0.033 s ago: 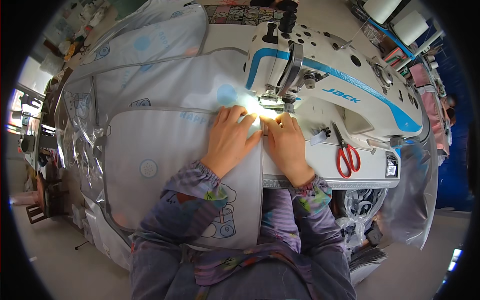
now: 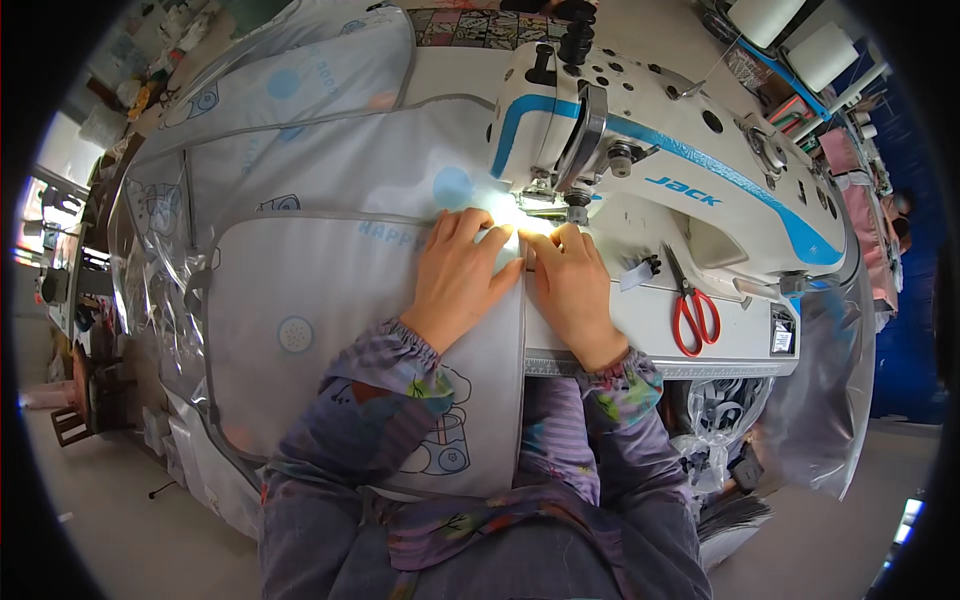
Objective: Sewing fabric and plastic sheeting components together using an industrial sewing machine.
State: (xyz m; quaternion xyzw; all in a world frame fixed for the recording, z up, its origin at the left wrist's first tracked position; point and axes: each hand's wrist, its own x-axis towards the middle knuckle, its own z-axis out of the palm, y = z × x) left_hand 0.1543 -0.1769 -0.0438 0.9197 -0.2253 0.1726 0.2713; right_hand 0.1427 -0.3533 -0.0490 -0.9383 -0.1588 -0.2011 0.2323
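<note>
A grey printed fabric panel (image 2: 365, 290) with dark edging lies to the left of the white and blue sewing machine (image 2: 650, 140). My left hand (image 2: 460, 278) rests on the panel's upper right part, thumb apart and fingers laid over the cloth. Close beside it, my right hand (image 2: 575, 292) has its fingers bent and pressed together at the panel's right edge, just in front of the needle area. Bright lamp light washes out the fingertips and the stitching spot there. Red-handled scissors (image 2: 694, 318) lie on the machine bed, right of my right hand.
More grey printed fabric (image 2: 330, 160) is spread behind and left of the panel. A ruler strip (image 2: 660, 368) runs along the table's front edge. Below hangs a clear bag of dark strips (image 2: 725, 415). White thread cones (image 2: 820, 55) stand at the far right.
</note>
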